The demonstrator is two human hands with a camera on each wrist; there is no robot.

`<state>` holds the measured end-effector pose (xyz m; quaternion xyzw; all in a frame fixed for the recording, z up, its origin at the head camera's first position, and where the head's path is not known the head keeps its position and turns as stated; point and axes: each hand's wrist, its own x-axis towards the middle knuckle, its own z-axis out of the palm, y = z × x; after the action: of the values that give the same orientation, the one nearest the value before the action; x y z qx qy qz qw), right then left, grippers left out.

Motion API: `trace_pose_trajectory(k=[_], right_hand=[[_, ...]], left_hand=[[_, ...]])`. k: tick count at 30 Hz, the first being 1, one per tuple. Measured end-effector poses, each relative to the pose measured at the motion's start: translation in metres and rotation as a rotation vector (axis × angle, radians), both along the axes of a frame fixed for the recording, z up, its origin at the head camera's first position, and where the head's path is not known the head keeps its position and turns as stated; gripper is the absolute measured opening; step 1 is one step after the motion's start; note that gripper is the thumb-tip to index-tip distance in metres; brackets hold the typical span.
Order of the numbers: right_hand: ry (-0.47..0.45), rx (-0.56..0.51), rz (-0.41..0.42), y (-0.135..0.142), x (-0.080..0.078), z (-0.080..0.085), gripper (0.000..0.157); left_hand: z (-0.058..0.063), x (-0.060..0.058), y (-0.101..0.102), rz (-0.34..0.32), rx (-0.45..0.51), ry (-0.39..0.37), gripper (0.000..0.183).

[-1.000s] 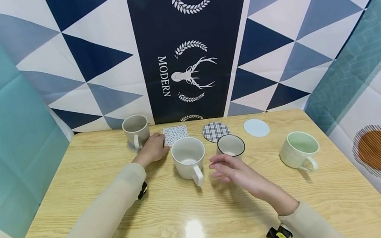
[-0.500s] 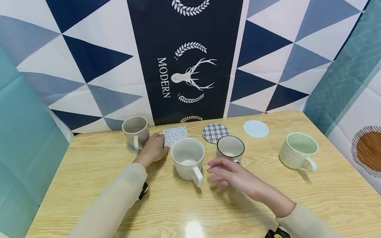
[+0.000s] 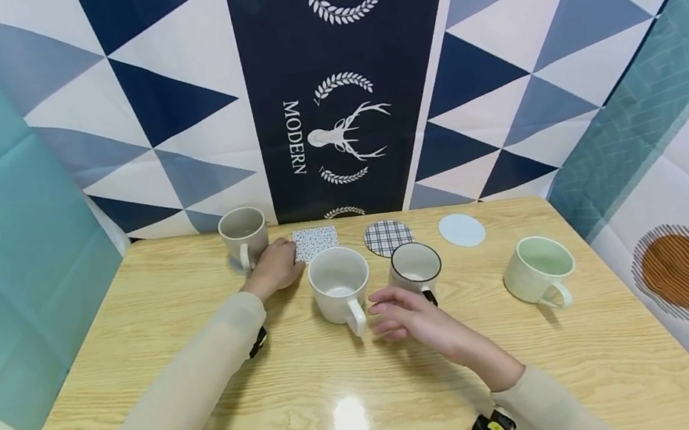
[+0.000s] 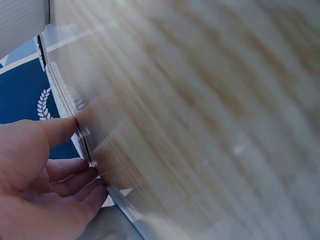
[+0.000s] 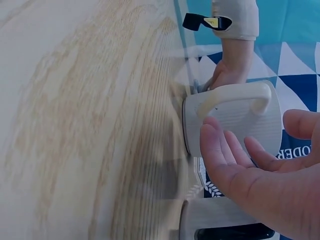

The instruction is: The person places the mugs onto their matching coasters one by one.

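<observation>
My left hand is low on the table beside a grey mug. Its thumb and finger are curled at the near left corner of a speckled square coaster, touching its edges in the left wrist view. A large white mug stands just in front of that coaster, handle toward me. My right hand hovers right of this handle, fingers loosely bent, holding nothing. In the right wrist view its fingertips overlap the white mug. Behind the right hand stands a smaller black-rimmed mug with a black handle.
A plaid round coaster and a pale blue round coaster lie along the back of the wooden table. At the right stands a light green mug. Patterned cloth hangs behind the table.
My right hand has drifted left and slightly toward me, from in front of the black-rimmed mug toward the white mug's handle, revealing the black handle. The left hand stays at the square coaster.
</observation>
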<state>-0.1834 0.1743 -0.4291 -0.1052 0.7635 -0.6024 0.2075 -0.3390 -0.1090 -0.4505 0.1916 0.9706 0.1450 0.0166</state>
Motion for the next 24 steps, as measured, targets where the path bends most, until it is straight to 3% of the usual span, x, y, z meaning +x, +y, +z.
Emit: trace_pose_trajectory(k=[13, 24], right_hand=[[-0.061, -0.095, 0.072, -0.011, -0.002, -0.006, 0.051], [-0.123, -0.139, 0.063, -0.019, -0.001, -0.008, 0.053]], left_hand=[[0.002, 0.002, 0.001, -0.003, -0.020, 0.019, 0.042], [-0.001, -0.004, 0.001, 0.004, -0.029, 0.002, 0.046]])
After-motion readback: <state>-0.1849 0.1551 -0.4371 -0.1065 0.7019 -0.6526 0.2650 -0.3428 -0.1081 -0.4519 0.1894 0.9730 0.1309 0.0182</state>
